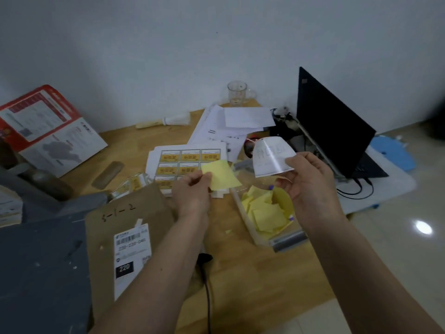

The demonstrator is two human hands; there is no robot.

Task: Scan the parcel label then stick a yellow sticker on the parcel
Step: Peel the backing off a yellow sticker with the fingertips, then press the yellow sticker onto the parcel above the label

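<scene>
Your left hand (192, 189) pinches a plain yellow backing slip (222, 175) by its near edge. Your right hand (310, 182) pinches a curled sticker (273, 156) by its right side, pale underside towards you with faint print showing through. The two are held apart above the worktop (240, 273), which suggests the sticker has just been peeled free and is kept in the air so its glue touches nothing.

Below your right hand sits a clear tray (286, 239) of discarded yellow slips, handy for dropping this one. A sheet of yellow stickers (185, 161) lies just beyond your left hand.

The brown parcel (125, 213) lies flat at lower left, white shipping label (131, 256) facing up, partly under your left forearm. A good spot for the sticker is probably the bare cardboard.
</scene>
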